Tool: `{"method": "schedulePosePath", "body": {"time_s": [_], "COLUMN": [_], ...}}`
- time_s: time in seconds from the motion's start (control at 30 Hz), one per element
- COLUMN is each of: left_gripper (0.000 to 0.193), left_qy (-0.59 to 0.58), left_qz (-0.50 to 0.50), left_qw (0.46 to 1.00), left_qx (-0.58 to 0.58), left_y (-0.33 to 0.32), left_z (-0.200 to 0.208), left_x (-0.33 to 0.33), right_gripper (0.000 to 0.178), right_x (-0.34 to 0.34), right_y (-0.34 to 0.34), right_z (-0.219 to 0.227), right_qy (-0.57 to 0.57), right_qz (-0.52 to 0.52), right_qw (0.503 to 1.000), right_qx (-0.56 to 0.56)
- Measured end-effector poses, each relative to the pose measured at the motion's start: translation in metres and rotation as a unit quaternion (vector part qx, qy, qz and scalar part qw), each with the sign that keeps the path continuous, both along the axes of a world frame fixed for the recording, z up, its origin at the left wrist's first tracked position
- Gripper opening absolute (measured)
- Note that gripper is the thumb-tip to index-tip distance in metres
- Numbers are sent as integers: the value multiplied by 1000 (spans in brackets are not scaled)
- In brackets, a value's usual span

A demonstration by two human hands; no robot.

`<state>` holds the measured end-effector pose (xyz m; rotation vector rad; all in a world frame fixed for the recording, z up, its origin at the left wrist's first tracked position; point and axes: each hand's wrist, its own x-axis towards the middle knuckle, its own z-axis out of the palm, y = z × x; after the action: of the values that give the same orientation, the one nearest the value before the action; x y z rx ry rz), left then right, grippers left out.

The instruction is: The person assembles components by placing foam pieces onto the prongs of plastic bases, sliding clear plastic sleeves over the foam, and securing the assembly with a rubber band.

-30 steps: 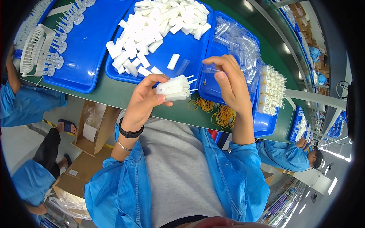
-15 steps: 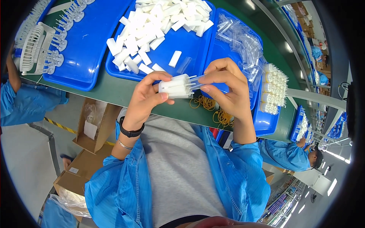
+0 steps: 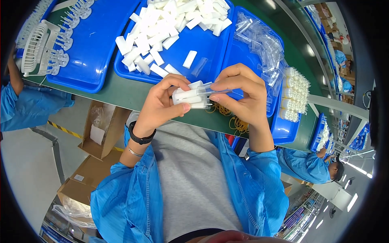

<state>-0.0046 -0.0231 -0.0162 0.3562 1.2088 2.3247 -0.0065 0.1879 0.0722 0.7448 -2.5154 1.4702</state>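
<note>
My left hand [image 3: 162, 101] is closed round a small bundle of white block-shaped pieces [image 3: 187, 95], its thumb along the lower side. Thin prongs stick out from the bundle's right end. With thumb and fingertips, my right hand [image 3: 245, 95] pinches a clear plastic sleeve [image 3: 206, 90] that meets the bundle's upper right end. Whether it is fully round one piece I cannot tell. Both hands are above the front edge of the green table, before a blue tray [image 3: 133, 76]. In that tray, one white block [image 3: 189, 59] and one clear sleeve [image 3: 199, 67] lie apart from the heap.
White blocks [image 3: 162, 34] are heaped in the middle tray, clear sleeves [image 3: 263, 50] in the one to its right. Banded white bundles [image 3: 292, 95] are stacked farther right. Yellow rubber bands [image 3: 239, 124] lie near my right wrist. A tray with white pronged parts [image 3: 60, 58] stands left, near another person's arm [image 3: 15, 75].
The clear sleeve in my right hand now overlaps the bundle's end, where before it was at the prong tips. My left fingers have shifted right along the bundle.
</note>
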Motion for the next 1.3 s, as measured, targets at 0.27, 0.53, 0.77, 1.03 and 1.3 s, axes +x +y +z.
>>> {"method": "schedulePosePath", "body": {"time_s": [0.27, 0.53, 0.77, 1.03, 1.3], "left_gripper": [32, 25, 25, 25, 26], "left_qy": [87, 78, 69, 71, 78], "left_qz": [90, 101, 88, 77, 117], "left_qw": [989, 989, 991, 990, 987], "left_qx": [-81, -71, -75, -90, -73], "left_y": [5, 5, 5, 6, 7], "left_z": [3, 5, 7, 7, 9], "left_x": [5, 6, 6, 5, 4], "right_gripper": [24, 15, 12, 14, 19], "right_x": [7, -3, -4, -7, 4], "right_y": [-11, 5, 8, 6, 0], "right_z": [-5, 2, 13, 15, -2], "right_qy": [-7, 25, 34, 12, -64], "right_qz": [-38, 12, 19, 39, -58], "right_qw": [999, 1000, 997, 995, 995], "right_qx": [-35, 4, 64, 86, -39]}}
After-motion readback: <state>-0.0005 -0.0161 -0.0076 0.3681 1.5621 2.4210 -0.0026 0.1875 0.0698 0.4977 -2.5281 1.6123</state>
